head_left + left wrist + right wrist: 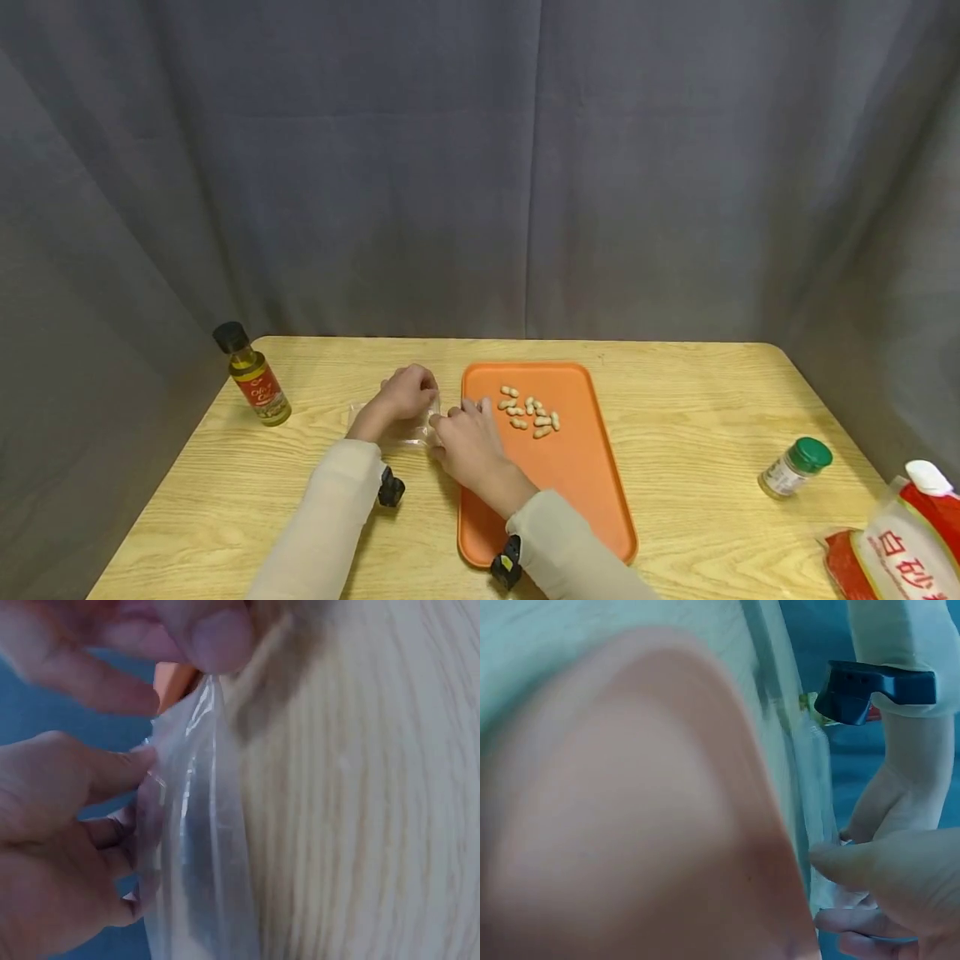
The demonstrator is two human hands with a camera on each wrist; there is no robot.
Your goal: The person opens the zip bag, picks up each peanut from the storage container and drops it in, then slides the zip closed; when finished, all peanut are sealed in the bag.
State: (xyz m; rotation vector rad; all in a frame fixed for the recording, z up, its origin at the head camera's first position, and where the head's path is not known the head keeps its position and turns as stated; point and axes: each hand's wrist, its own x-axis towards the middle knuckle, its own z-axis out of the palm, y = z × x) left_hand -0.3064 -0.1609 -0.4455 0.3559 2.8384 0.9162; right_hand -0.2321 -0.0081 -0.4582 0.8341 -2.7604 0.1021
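Note:
A clear plastic bag (411,432) lies between the two hands, left of an orange tray (558,483). My left hand (64,832) holds the bag's edge between thumb and fingers in the left wrist view. There, the right hand (135,645) is at the top, its fingertip right at the bag's pointed corner. In the head view the right hand (472,442) reaches over the tray's left rim toward the left hand (405,392). The right wrist view has the right thumb and fingers around the bag's (815,787) near end. Several unshelled peanuts (542,422) lie on the tray.
An olive oil bottle (258,383) with a black cap stands at the table's left. To the right are a small green-capped jar (795,468) and a red and white bag (900,542) with a white spout. A grey curtain (480,183) hangs behind the wooden table (690,417).

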